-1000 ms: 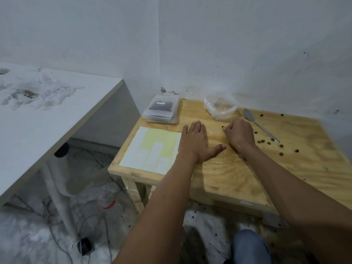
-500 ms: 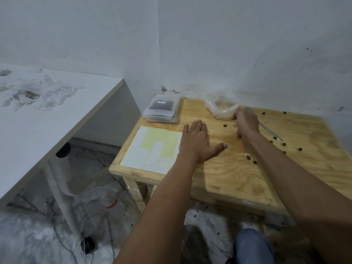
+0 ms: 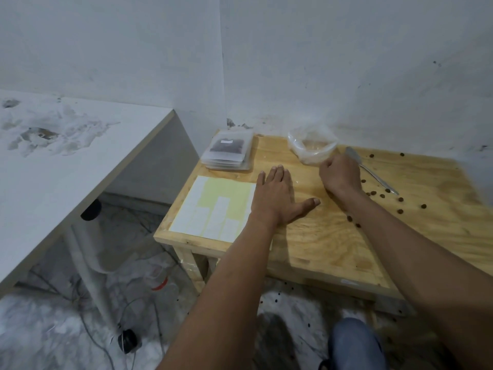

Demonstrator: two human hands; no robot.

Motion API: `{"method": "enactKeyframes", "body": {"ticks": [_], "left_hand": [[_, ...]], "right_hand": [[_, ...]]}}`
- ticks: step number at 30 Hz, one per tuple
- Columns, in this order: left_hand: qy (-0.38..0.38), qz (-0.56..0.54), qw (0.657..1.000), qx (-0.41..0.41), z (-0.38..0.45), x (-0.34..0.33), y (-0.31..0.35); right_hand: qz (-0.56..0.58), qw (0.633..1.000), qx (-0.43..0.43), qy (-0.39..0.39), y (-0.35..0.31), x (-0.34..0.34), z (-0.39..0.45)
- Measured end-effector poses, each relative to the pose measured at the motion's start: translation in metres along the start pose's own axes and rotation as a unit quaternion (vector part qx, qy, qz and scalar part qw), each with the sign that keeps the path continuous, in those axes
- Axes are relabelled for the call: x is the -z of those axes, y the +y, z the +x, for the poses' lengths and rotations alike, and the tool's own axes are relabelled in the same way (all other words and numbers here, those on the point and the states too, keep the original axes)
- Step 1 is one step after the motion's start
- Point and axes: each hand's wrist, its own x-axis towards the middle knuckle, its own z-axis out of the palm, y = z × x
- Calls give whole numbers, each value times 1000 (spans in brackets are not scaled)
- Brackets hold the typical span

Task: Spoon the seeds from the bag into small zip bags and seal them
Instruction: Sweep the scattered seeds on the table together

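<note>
Head view shows the left hand [image 3: 274, 198] flat, fingers together, on the wooden table [image 3: 333, 236], and the right hand [image 3: 340, 174] curled beside the seed bag [image 3: 312, 146], so I judge it should gather the loose seeds [image 3: 384, 196] gently; whether it pinches 1, I cannot tell.

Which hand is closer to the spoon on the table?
Right. The right hand lies just beside the spoon, at its bowl end. The left hand rests flat farther away, near the label sheet.
</note>
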Motion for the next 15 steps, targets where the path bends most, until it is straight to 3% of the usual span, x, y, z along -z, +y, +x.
{"method": "enactKeyframes", "body": {"ticks": [2, 4, 6, 8, 10, 12, 14, 15], "left_hand": [[-1, -1, 1000, -3, 0, 0, 1], [0, -2, 1000, -3, -1, 0, 2], [0, -3, 1000, -2, 0, 0, 2], [-7, -2, 1000, -1, 0, 0, 1], [-10, -1, 1000, -2, -1, 0, 0], [-7, -1, 1000, -5, -2, 0, 0], [-7, -3, 1000, -4, -2, 0, -1], [-6, -5, 1000, -3, -2, 0, 0]], "right_hand": [[215, 971, -106, -1, 1, 15, 1], [423, 875, -233, -27, 4, 32, 3], [534, 788, -303, -41, 11, 46, 3], [568, 758, -315, -62, 19, 57, -2], [546, 773, -311, -87, 26, 62, -9], [416, 859, -282, -95, 33, 62, -16], [224, 956, -184, -45, 42, 56, -24], [154, 980, -121, -26, 47, 51, -27]]}}
